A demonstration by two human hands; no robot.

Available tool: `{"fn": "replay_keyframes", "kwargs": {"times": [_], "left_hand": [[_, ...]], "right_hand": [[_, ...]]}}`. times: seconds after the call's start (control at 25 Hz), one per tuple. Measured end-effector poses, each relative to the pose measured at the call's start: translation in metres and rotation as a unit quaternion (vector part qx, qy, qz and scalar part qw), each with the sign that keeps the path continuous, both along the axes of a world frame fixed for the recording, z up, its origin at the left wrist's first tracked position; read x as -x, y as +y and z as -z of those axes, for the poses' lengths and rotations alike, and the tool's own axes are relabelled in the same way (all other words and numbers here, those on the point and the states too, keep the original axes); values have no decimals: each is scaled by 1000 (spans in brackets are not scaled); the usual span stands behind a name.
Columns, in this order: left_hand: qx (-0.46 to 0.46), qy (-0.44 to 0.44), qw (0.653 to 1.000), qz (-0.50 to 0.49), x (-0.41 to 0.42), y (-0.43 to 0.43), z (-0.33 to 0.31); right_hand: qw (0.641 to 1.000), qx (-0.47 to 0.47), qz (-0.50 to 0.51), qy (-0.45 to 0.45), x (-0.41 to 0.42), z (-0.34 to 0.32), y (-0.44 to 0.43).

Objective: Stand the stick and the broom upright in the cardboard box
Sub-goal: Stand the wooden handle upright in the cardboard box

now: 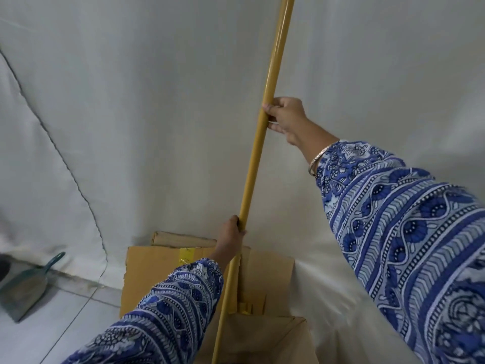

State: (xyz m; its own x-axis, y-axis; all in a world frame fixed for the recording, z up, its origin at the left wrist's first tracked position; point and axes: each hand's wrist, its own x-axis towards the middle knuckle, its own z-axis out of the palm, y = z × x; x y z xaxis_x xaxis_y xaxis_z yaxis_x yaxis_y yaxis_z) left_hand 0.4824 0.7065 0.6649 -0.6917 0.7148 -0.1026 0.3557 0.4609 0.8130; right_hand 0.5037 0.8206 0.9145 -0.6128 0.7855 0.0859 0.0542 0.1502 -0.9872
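I see both hands on the yellow stick [258, 143]: right hand [287, 119] fingers grip it high, left hand [231, 236] fingers grip lower. Its lower end sits w/in the cardboard box [265, 285]; green dustpan [25, 287] far left on floor.

Home interior, likely a corner set up for recording: pale tiled floor [39, 334], white cloth sheeting [131, 127] draped over the wall down to floor level. A teal dustpan [25, 287] lies on the tiles at left; an opened cardboard box [154, 274] stands against the cloth.
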Motion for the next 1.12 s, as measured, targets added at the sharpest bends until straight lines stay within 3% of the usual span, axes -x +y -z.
{"fn": "replay_keyframes", "kwargs": {"times": [0.36, 0.56, 0.72, 0.88, 1.12], "left_hand": [[3, -23, 999, -37, -4, 3, 4], [-5, 2, 999, -47, -1, -16, -15], [-24, 37, 998, -44, 25, -48, -31], [-43, 62, 995, -69, 80, -121, -40], [-24, 96, 991, -94, 189, -325, -30]], "right_hand": [[1000, -12, 5, -15, 2, 1, 6], [996, -49, 22, -75, -4, -2, -2], [973, -168, 141, -73, -3, 3, -26], [927, -301, 218, -50, 33, 10, -104], [949, -292, 123, -10, 148, 47, -279]]}}
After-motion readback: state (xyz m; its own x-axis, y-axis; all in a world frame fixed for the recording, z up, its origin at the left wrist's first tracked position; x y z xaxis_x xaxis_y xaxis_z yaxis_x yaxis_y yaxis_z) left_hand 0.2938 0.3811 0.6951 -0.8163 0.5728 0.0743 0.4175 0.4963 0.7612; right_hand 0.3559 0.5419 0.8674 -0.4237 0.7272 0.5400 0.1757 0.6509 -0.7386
